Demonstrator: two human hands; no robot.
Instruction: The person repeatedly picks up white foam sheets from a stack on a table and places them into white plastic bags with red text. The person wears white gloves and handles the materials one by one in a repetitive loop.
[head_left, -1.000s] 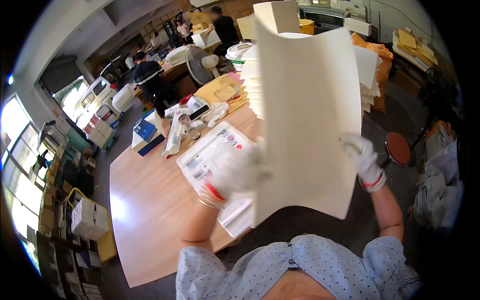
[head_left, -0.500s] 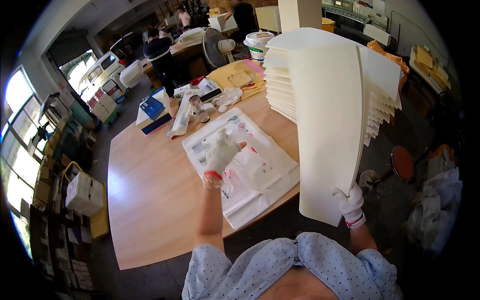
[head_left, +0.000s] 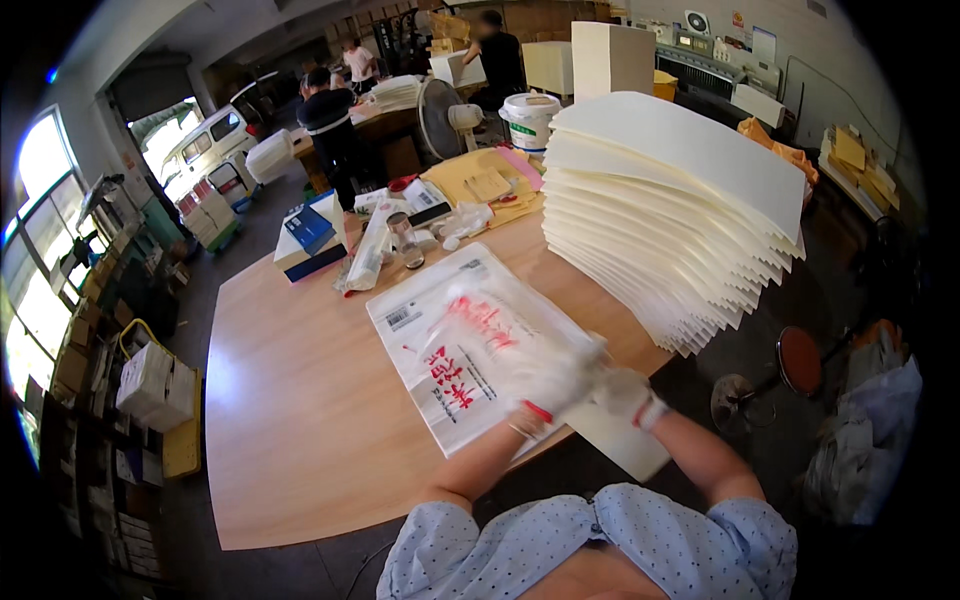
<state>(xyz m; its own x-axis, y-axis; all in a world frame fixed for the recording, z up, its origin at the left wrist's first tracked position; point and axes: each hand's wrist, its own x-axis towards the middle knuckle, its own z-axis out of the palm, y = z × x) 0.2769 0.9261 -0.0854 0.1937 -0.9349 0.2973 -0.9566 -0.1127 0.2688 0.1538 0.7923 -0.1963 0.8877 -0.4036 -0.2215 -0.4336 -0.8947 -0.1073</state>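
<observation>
At the near edge of a wooden table [head_left: 290, 420], a person's blurred, white-gloved left hand [head_left: 553, 376] is over a printed white plastic bag [head_left: 415, 345], close beside the right hand [head_left: 626, 396], above a pale sheet [head_left: 632, 446] jutting past the edge, though I cannot tell whether either grips anything.

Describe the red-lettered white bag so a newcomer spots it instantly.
Find the pale wooden table. At its near edge, by the white-gloved left hand, lies a flat, rectangular white plastic bag. Bold red lettering distinguishes it from the tall stack of blank white sheets.
</observation>
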